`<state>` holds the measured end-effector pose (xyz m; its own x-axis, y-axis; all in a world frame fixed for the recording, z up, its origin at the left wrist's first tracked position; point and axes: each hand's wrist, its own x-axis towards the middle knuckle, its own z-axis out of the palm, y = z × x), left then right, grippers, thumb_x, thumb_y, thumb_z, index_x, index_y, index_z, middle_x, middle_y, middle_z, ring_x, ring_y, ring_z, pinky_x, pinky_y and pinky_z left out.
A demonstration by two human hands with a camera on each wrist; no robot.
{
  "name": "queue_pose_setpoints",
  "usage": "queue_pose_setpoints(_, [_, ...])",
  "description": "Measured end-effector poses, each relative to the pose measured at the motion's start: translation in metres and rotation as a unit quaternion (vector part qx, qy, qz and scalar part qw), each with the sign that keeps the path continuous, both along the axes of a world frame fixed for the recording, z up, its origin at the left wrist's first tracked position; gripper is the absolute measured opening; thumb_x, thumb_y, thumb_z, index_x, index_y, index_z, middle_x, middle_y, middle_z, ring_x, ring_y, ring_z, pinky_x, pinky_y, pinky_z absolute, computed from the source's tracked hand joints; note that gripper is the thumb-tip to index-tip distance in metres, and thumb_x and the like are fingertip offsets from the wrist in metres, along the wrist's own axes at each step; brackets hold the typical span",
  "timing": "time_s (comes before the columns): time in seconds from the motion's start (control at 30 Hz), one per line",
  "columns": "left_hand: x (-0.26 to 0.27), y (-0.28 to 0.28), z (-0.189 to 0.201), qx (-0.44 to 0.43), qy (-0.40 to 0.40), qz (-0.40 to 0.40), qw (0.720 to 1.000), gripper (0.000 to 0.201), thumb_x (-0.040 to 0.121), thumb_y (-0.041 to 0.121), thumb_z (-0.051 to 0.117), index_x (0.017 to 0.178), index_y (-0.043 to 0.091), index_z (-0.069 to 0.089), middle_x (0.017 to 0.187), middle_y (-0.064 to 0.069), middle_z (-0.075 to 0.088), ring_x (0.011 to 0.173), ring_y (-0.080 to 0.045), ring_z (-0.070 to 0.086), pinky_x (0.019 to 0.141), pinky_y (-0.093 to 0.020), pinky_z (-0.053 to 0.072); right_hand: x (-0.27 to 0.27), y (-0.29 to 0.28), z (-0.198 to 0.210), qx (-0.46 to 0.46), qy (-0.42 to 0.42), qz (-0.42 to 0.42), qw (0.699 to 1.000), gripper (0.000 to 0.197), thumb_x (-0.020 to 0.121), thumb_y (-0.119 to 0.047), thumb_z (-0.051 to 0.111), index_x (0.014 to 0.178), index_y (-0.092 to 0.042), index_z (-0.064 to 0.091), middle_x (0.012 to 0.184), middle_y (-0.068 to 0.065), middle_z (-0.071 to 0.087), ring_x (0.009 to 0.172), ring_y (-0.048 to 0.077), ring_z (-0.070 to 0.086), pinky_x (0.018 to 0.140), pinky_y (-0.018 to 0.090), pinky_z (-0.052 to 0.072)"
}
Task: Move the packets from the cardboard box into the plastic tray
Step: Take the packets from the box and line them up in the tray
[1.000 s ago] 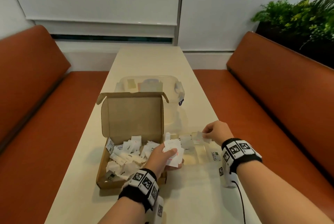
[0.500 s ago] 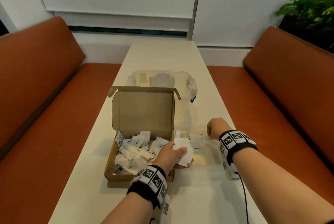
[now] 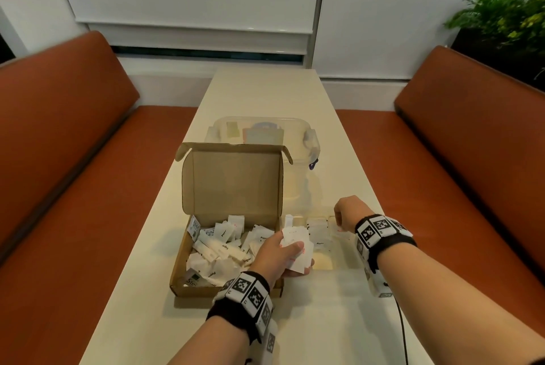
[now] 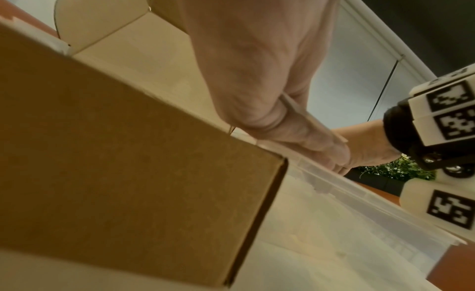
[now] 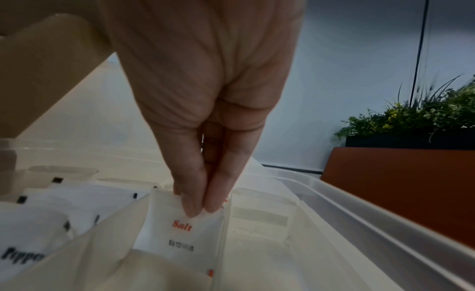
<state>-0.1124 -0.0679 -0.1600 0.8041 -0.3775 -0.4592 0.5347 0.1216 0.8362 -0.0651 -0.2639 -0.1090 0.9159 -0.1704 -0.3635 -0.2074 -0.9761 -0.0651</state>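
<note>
Right hand (image 5: pixel 205 88) pointing down, fingertips (image 5: pixel 191 211) pinching the top of a white Salt packet (image 5: pixel 180 232) standing upright in a tray (image 5: pixel 359 214) compartment. Pepper packet (image 5: pixel 23 252) one compartment to the left. Plant (image 5: pixel 421 114) beyond an orange seat (image 5: pixel 401 185).

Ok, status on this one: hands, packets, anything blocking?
Right hand pinching salt packet into plastic tray. Left hand holding packets. Nothing blocking.

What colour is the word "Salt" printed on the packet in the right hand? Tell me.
Red-orange, on the white Salt packet pinched by the right hand; clearest in the right wrist view.
</note>
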Motion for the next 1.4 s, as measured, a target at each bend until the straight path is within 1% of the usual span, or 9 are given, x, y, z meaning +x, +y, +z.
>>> queue_pose_setpoints(0.13, [0.0,0.001,0.002,0.006,0.002,0.003,1.0,0.02,0.092,0.008,0.06,0.11,0.015,0.059,0.113,-0.018,0.062,0.094,-0.035,0.068,0.066,-0.039,0.059,-0.005,-0.001,0.0,0.013,-0.008,0.002,1.0,0.019,0.086,0.001,0.057,0.102,-0.003,0.068,0.11,0.013,0.066,0.1,0.027,0.063,0.088,0.028,0.051])
queue_pose_setpoints(0.23, [-0.001,0.002,0.006,-0.01,0.008,0.004,1.0,0.018,0.093,0.007,0.058,0.11,0.013,0.058,0.109,-0.018,0.065,0.086,-0.031,0.071,0.063,-0.037,0.058,-0.01,0.003,0.004,0.041,-0.064,0.007,0.997,0.01,0.085,-0.004,0.059,0.091,-0.009,0.067,0.099,0.008,0.066,0.087,0.021,0.06,0.076,0.024,0.049])
queue_pose_setpoints(0.33, [-0.002,0.001,0.009,-0.036,0.017,0.02,0.999,0.02,0.095,0.007,0.054,0.114,0.009,0.055,0.108,-0.02,0.064,0.078,-0.028,0.071,0.057,-0.033,0.058,-0.019,0.013,0.011,0.136,-0.12,0.007,0.983,0.012,0.084,-0.013,0.065,0.072,-0.015,0.062,0.077,-0.001,0.063,0.07,0.014,0.058,0.058,0.015,0.041])
queue_pose_setpoints(0.43, [-0.003,-0.002,0.013,-0.052,0.01,0.031,0.998,0.023,0.098,0.01,0.05,0.12,0.01,0.052,0.109,-0.018,0.064,0.077,-0.025,0.071,0.058,-0.033,0.06,-0.029,0.027,0.016,0.253,-0.096,0.001,0.963,0.015,0.083,-0.02,0.07,0.07,-0.018,0.062,0.068,-0.004,0.062,0.056,0.006,0.059,0.048,0.011,0.043])
queue_pose_setpoints(0.57, [-0.001,-0.006,0.02,-0.068,0.003,0.064,0.996,0.028,0.098,0.011,0.049,0.126,0.007,0.05,0.108,-0.017,0.065,0.088,-0.03,0.07,0.061,-0.032,0.061,-0.036,0.041,0.015,0.299,-0.036,-0.027,0.953,0.021,0.08,-0.027,0.074,0.092,-0.015,0.061,0.074,0.0,0.067,0.053,0.005,0.062,0.051,0.015,0.049])
queue_pose_setpoints(0.63, [0.0,-0.008,0.023,-0.062,-0.002,0.075,0.995,0.031,0.098,0.011,0.049,0.129,0.006,0.048,0.114,-0.019,0.063,0.096,-0.034,0.067,0.063,-0.034,0.061,-0.038,0.043,0.014,0.316,-0.032,-0.04,0.947,0.021,0.08,-0.024,0.074,0.089,-0.012,0.06,0.072,0.001,0.068,0.053,0.008,0.062,0.051,0.017,0.051])
queue_pose_setpoints(0.9, [-0.001,-0.008,0.026,-0.06,-0.017,0.068,0.996,0.032,0.098,0.01,0.048,0.13,0.005,0.048,0.116,-0.022,0.062,0.087,-0.032,0.068,0.061,-0.034,0.061,-0.044,0.042,0.017,0.356,-0.086,-0.05,0.929,0.024,0.079,-0.009,0.072,0.065,-0.016,0.054,0.074,0.006,0.064,0.058,0.011,0.061,0.049,0.018,0.05])
queue_pose_setpoints(1.1, [-0.001,-0.005,0.023,-0.046,-0.03,0.067,0.996,0.03,0.098,0.009,0.047,0.128,0.008,0.048,0.112,-0.018,0.063,0.084,-0.03,0.069,0.06,-0.033,0.061,-0.044,0.042,0.015,0.35,-0.116,-0.075,0.926,0.019,0.079,-0.01,0.069,0.068,-0.016,0.054,0.064,-0.001,0.055,0.052,0.01,0.052,0.041,0.017,0.041])
queue_pose_setpoints(1.4, [-0.001,-0.009,0.024,-0.047,-0.037,0.055,0.997,0.023,0.099,0.008,0.046,0.12,0.014,0.052,0.106,-0.014,0.066,0.082,-0.028,0.071,0.064,-0.034,0.061,-0.047,0.046,0.017,0.391,-0.137,-0.098,0.905,0.01,0.08,-0.006,0.065,0.076,-0.011,0.057,0.065,0.004,0.06,0.046,0.008,0.055,0.042,0.018,0.044])
